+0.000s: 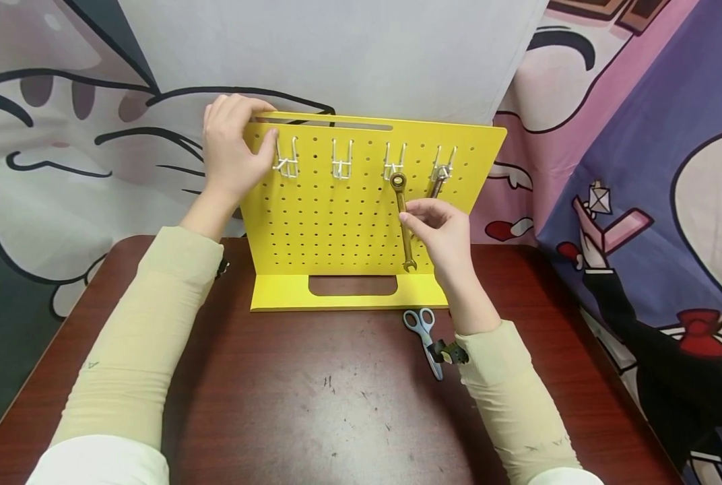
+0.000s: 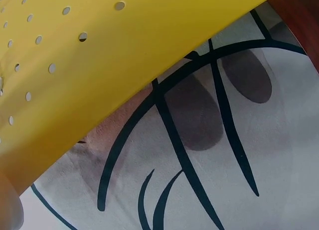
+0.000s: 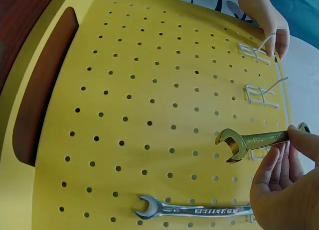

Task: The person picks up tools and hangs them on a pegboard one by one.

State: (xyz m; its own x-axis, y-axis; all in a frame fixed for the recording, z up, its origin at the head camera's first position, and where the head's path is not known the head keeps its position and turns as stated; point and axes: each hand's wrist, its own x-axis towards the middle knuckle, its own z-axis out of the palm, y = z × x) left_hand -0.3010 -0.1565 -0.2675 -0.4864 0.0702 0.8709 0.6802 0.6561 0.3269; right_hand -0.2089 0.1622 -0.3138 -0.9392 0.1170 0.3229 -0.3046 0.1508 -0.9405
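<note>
A yellow pegboard (image 1: 337, 229) stands upright on the table, with white wire hooks along its upper part. My left hand (image 1: 235, 145) grips the board's top left corner, thumb on the front face and fingers over the top edge. Between thumb and fingers, my right hand (image 1: 442, 232) pinches a gold-coloured combination wrench (image 3: 259, 140). Its ring end is up at the third hook (image 1: 394, 162) from the left, its open end pointing down. A silver combination wrench (image 3: 194, 210) hangs from the rightmost hook (image 1: 442, 165), partly behind my right hand in the head view.
Light blue scissors (image 1: 423, 337) lie on the dark red table (image 1: 312, 404) just in front of the board's base, near my right wrist. Two more wire hooks, a left one (image 1: 287, 162) and a middle one (image 1: 341, 162), hold nothing. A cartoon-printed cloth (image 1: 628, 168) hangs behind.
</note>
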